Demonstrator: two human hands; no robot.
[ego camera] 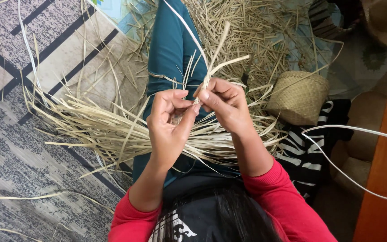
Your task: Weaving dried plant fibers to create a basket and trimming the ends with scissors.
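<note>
Straw-coloured strips fanned out from under both hands toward the left of the frame, lying across a teal leg. The left hand curled over the spot where they joined, its fingers pinched together on the strips; what lay inside the palm was hidden. The right hand pinched a narrow plait just above, thumb and forefinger pressed shut on it, loose ends splaying toward the top. Behind, a heap of cuttings covered the upper middle, its far edge cut off. A woven basket sat at right, near the right hand, partly over striped cloth. A pale cord looped at the right edge. Patterned rug lay open at lower left.
</note>
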